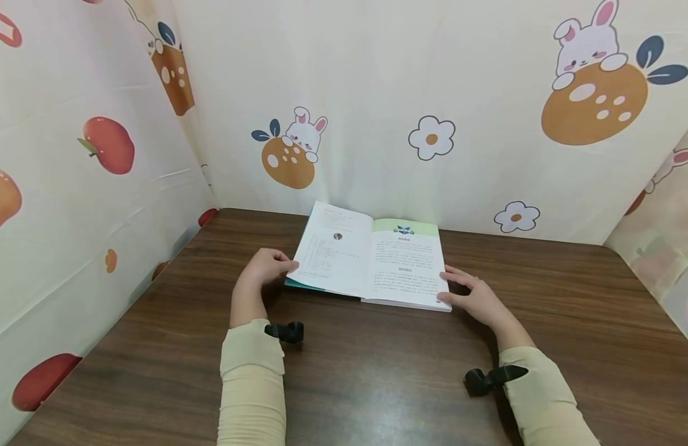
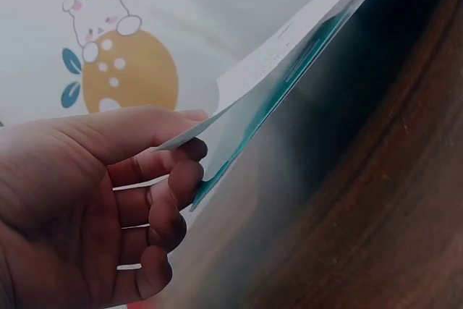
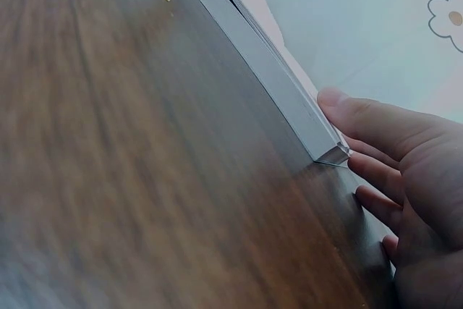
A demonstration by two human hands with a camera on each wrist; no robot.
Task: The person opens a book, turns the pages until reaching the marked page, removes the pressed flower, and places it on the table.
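An open book lies at the far side of the table, printed pages up, with a green band across the top of its right page. My left hand is at the book's left edge. Between thumb and forefinger this hand pinches a white page, lifted a little off the teal cover, which is raised from the table. At the book's lower right corner, my right hand rests its thumb on the page edge. The other fingers lie along the side of the page block, nearly straight.
The brown wooden table extends toward me and to both sides. Behind the book hangs a white curtain printed with rabbits, fruit and flowers, and another covers the left side. A black strap device sits on each wrist.
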